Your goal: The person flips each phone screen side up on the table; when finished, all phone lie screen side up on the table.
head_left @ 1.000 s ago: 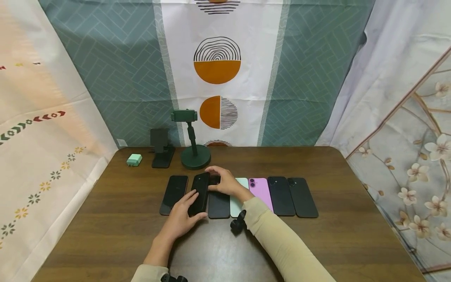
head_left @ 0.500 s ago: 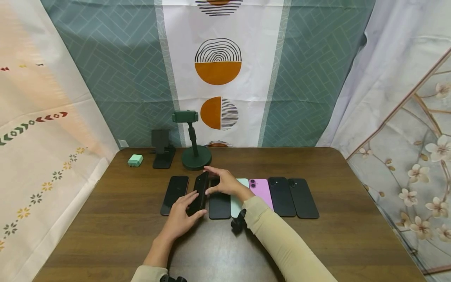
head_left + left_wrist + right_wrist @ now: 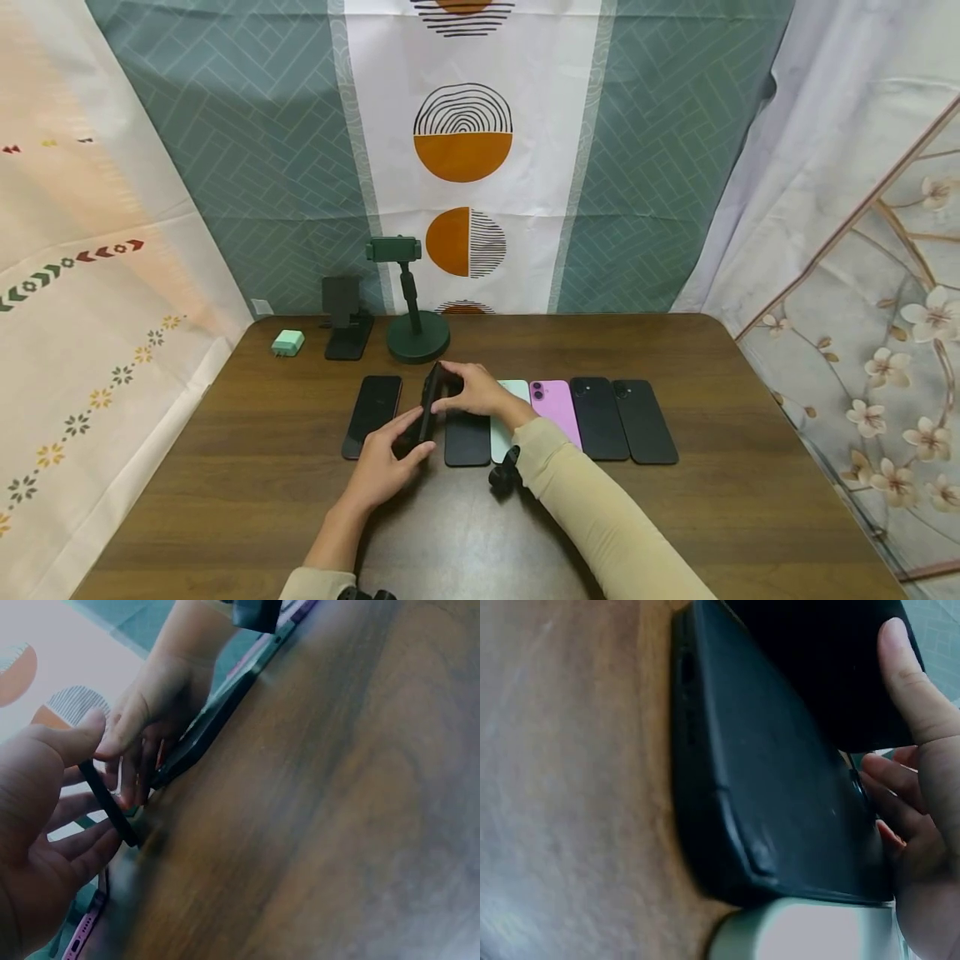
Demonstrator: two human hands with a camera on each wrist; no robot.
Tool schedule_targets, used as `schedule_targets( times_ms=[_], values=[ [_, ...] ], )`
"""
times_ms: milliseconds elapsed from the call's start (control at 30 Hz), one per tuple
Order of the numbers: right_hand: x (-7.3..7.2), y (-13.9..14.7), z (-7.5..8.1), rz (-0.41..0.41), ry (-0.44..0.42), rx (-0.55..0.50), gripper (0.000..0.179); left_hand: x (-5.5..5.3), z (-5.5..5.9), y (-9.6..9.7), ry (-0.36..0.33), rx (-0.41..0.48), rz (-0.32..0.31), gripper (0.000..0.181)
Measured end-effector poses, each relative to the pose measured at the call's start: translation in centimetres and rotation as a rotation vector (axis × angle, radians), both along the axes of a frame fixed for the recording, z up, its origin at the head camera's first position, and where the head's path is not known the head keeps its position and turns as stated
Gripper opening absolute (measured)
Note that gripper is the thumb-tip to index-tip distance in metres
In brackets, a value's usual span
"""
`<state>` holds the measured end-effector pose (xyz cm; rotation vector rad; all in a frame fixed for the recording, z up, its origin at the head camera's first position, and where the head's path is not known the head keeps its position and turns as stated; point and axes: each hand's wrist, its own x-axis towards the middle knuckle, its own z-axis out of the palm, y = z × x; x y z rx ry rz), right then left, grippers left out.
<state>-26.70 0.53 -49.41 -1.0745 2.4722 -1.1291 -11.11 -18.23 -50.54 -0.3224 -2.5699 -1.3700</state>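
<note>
A black phone (image 3: 429, 408) stands tilted up on its long edge, steeply enough that the head view shows mostly its narrow side. My left hand (image 3: 381, 469) holds its near part; in the left wrist view the thumb is at the upper edge of the phone (image 3: 109, 802) and the fingers are behind it. My right hand (image 3: 477, 390) pinches the far end, its thumb (image 3: 909, 686) flat against the dark face. Just right of it lies another black phone (image 3: 467, 437), partly under my right hand. A black-screened phone (image 3: 372, 417) lies to the left.
Right of the hands lie a mint phone (image 3: 501, 446), a pink phone (image 3: 557, 412) and two dark phones, one a black phone (image 3: 645, 421) at the row's end. Behind stand a green phone stand (image 3: 417, 337), a black stand (image 3: 348, 337) and a mint charger plug (image 3: 288, 342).
The held phone has turned from lying nearly flat, face showing, to standing steeply on its edge. My right hand has turned with it at the far end; my left hand has barely moved.
</note>
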Motion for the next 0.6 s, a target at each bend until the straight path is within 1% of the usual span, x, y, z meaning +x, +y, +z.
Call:
schedule_targets(
  times_ms=[133, 367, 500, 600],
  values=[
    [0.0, -0.2, -0.4, -0.004, 0.009, 0.022, 0.090, 0.1, 0.2, 0.0, -0.012, 0.065, -0.010, 0.059],
    [0.2, -0.7, -0.6, -0.003, 0.028, 0.036, 0.083, 0.3, 0.5, 0.0, -0.097, 0.173, 0.006, 0.058],
    [0.2, -1.0, -0.7, 0.006, 0.033, 0.069, 0.080, 0.3, 0.4, -0.2, -0.106, 0.223, -0.005, 0.059],
    [0.2, -1.1, -0.6, 0.013, 0.041, 0.094, 0.081, 0.3, 0.3, -0.4, -0.109, 0.240, -0.017, 0.061]
  ],
)
